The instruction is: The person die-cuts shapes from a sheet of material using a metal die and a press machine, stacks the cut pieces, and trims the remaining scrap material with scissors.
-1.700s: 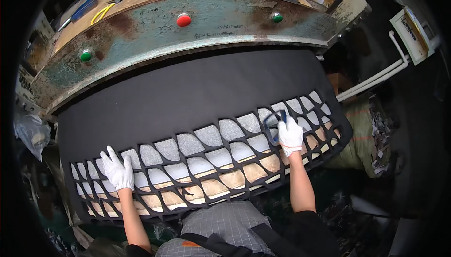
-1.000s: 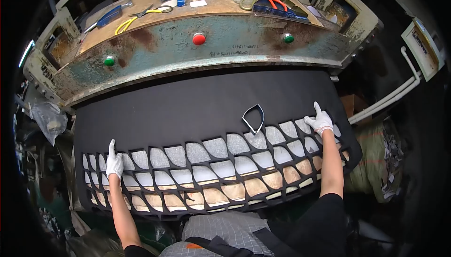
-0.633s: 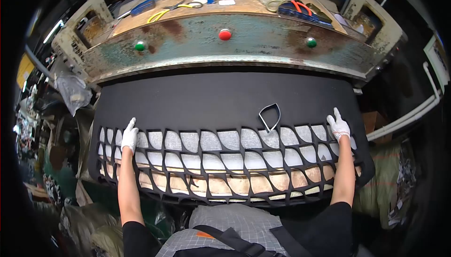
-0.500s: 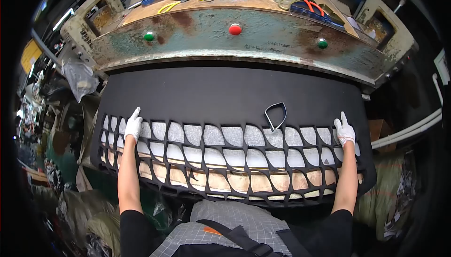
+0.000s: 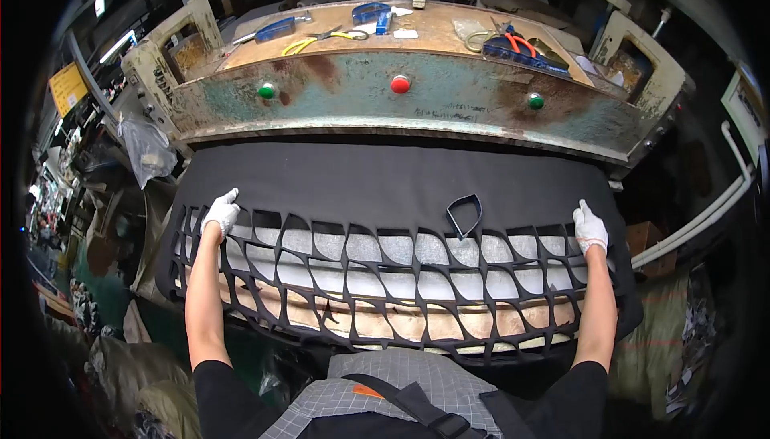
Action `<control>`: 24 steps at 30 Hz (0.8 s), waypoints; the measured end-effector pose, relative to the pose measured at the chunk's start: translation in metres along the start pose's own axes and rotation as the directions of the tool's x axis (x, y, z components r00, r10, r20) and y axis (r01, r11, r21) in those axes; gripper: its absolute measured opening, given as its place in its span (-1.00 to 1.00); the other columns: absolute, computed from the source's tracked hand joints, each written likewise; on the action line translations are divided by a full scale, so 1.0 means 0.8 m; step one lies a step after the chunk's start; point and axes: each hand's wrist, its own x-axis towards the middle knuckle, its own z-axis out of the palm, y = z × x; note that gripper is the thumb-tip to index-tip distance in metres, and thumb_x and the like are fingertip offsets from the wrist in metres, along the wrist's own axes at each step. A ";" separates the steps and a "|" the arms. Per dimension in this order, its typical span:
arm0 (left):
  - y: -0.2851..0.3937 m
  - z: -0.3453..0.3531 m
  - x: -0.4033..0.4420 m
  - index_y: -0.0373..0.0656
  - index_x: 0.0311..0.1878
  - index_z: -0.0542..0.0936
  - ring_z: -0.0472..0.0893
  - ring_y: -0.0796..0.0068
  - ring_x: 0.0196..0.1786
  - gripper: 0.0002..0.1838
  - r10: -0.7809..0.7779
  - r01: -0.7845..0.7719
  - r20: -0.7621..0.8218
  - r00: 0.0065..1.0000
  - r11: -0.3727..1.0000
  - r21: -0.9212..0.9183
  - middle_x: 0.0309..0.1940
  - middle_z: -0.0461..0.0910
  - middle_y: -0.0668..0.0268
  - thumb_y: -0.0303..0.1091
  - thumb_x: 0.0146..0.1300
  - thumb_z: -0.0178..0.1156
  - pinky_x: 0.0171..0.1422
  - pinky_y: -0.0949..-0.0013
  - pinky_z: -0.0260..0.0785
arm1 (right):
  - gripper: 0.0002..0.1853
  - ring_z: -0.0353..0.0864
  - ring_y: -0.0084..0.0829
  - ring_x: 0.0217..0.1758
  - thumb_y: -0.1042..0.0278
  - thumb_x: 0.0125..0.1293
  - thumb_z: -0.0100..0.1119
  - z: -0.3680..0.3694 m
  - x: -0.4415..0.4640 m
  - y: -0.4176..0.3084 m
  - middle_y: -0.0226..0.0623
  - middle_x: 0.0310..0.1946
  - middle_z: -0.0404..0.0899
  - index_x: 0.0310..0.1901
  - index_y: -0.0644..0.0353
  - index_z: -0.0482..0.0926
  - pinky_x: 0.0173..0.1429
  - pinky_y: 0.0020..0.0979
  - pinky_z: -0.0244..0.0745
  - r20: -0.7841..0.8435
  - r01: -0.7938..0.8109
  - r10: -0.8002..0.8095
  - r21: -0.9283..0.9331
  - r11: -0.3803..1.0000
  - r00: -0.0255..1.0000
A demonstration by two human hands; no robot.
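A black sheet [image 5: 345, 174] lies across the bed below the press beam, its nearer half cut into rows of curved, leaf-shaped holes. My left hand [image 5: 221, 213], in a white glove, is closed on the sheet at the left end of the top row of holes. On the right end, my right hand [image 5: 590, 227], also gloved, grips the webbing, its fingertips partly hidden. The webbing between them looks slightly raised, with dark gaps under the top row. A metal cutting die [image 5: 465, 216], pointed at its near end, rests on the sheet right of centre.
Behind the sheet stands a worn green press beam [image 5: 337, 90] with a red button [image 5: 400, 84] and two green buttons [image 5: 266, 91]. Scissors with yellow handles [image 5: 325, 38] and orange-handled scissors [image 5: 521, 42] lie on the wooden top. A plastic bag [image 5: 148, 150] hangs at left.
The view has tilted up, showing more of the press. My left hand has turned inward, and the webbing has lifted and shifted, opening dark gaps beneath the top row.
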 end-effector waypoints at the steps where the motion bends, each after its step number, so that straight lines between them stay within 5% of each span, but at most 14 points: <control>1: 0.008 -0.006 -0.005 -0.19 0.55 0.43 0.54 0.27 0.47 -0.30 0.017 -0.017 -0.002 1.000 1.000 -0.007 0.47 0.53 0.07 -0.56 0.28 0.05 0.50 0.45 0.30 | -0.41 0.67 0.25 0.14 -0.19 0.55 -0.07 -0.010 0.001 -0.001 0.21 0.04 0.70 0.50 -0.21 0.47 0.23 0.08 0.54 -0.019 0.012 -0.012 -0.001 1.000 1.000; 4: 0.014 -0.020 -0.018 -0.21 0.54 0.44 0.53 0.21 0.48 -0.32 0.070 -0.071 -0.020 0.997 0.996 -0.055 0.47 0.52 0.06 -0.53 0.29 0.07 0.52 0.42 0.28 | -0.42 0.69 0.25 0.10 -0.21 0.54 -0.06 -0.040 -0.008 -0.010 0.21 0.01 0.71 0.48 -0.25 0.49 0.20 0.07 0.55 -0.060 0.028 -0.029 -0.013 1.000 0.998; 6: 0.005 -0.030 -0.024 -0.24 0.52 0.45 0.49 0.15 0.52 -0.34 0.218 -0.197 -0.074 0.973 0.956 0.216 0.48 0.51 0.03 -0.50 0.30 0.06 0.58 0.39 0.23 | -0.43 0.69 0.25 0.07 -0.21 0.54 -0.05 -0.055 -0.032 -0.018 0.20 0.00 0.71 0.47 -0.27 0.50 0.18 0.06 0.56 -0.064 0.021 -0.023 -0.024 0.999 0.998; 9: -0.012 -0.054 -0.050 -0.21 0.52 0.46 0.44 0.15 0.56 -0.36 0.305 -0.274 -0.080 0.949 0.924 0.268 0.49 0.49 0.03 -0.47 0.32 0.03 0.65 0.36 0.16 | -0.47 0.73 0.21 -0.04 -0.20 0.53 0.00 -0.062 -0.067 -0.008 0.16 -0.09 0.73 0.44 -0.32 0.54 0.08 0.04 0.59 -0.109 0.015 -0.015 0.006 1.000 0.994; 12: 0.023 -0.052 -0.130 -0.25 0.53 0.44 0.43 0.28 0.57 -0.36 0.167 -0.156 -0.059 0.984 0.975 0.155 0.51 0.49 0.10 -0.53 0.34 -0.02 0.65 0.41 0.13 | -0.50 0.78 0.08 -0.09 -0.14 0.54 0.08 -0.095 -0.110 -0.011 0.06 -0.06 0.75 0.43 -0.28 0.56 0.03 -0.06 0.62 -0.104 -0.066 0.070 0.039 0.997 0.992; 14: -0.010 -0.052 -0.136 -0.32 0.54 0.42 0.37 0.28 0.60 -0.34 0.191 -0.191 -0.025 0.981 0.982 -0.004 0.54 0.45 0.12 -0.61 0.33 -0.06 0.68 0.37 0.07 | -0.53 0.79 0.02 -0.08 -0.04 0.58 0.06 -0.078 -0.123 0.022 -0.02 0.07 0.74 0.42 -0.19 0.57 0.04 -0.12 0.62 -0.248 0.170 -0.130 0.147 0.974 0.960; 16: -0.073 -0.039 -0.114 -0.31 0.54 0.41 0.36 0.29 0.61 -0.32 0.139 -0.137 -0.010 0.990 0.987 0.086 0.55 0.43 0.12 -0.65 0.31 -0.06 0.69 0.35 0.06 | -0.53 0.79 0.02 -0.02 0.00 0.60 0.03 -0.052 -0.123 0.036 -0.04 0.14 0.72 0.43 -0.13 0.56 0.06 -0.12 0.62 -0.158 0.068 -0.037 0.195 0.979 0.987; 19: -0.114 0.029 -0.119 -0.28 0.58 0.36 0.32 0.31 0.64 -0.31 -0.055 0.057 0.062 0.997 0.998 -0.017 0.59 0.36 0.15 -0.67 0.33 -0.02 0.72 0.35 0.02 | -0.49 0.73 0.06 0.17 0.00 0.61 0.00 0.042 -0.136 0.062 0.07 0.19 0.67 0.51 -0.13 0.46 0.15 -0.05 0.59 -0.112 0.018 -0.024 -0.050 0.999 0.993; 20: -0.111 0.041 -0.115 -0.27 0.60 0.33 0.30 0.33 0.64 -0.30 -0.042 0.044 0.024 0.999 0.996 -0.079 0.61 0.34 0.15 -0.65 0.35 -0.02 0.73 0.36 0.01 | -0.47 0.67 0.08 0.27 0.01 0.61 0.00 0.036 -0.130 0.059 0.11 0.24 0.63 0.52 -0.12 0.44 0.28 -0.08 0.56 0.081 -0.221 0.230 -0.103 0.970 0.970; 22: -0.118 0.037 -0.107 -0.29 0.61 0.30 0.26 0.33 0.66 -0.29 -0.021 0.025 0.055 0.998 0.997 -0.072 0.63 0.31 0.16 -0.65 0.35 -0.04 0.73 0.37 -0.02 | -0.46 0.62 0.11 0.32 -0.02 0.59 0.04 0.034 -0.110 0.087 0.10 0.27 0.62 0.52 -0.13 0.45 0.34 -0.12 0.54 0.030 -0.039 0.035 0.139 0.989 0.999; 24: -0.125 0.026 -0.099 -0.31 0.62 0.27 0.23 0.33 0.68 -0.28 0.021 -0.015 0.116 0.993 0.999 -0.047 0.64 0.28 0.17 -0.65 0.35 -0.07 0.74 0.37 -0.06 | -0.45 0.61 0.15 0.31 -0.02 0.57 0.07 0.038 -0.102 0.107 0.09 0.26 0.63 0.51 -0.13 0.45 0.33 -0.09 0.54 0.023 -0.030 0.025 0.245 0.969 0.999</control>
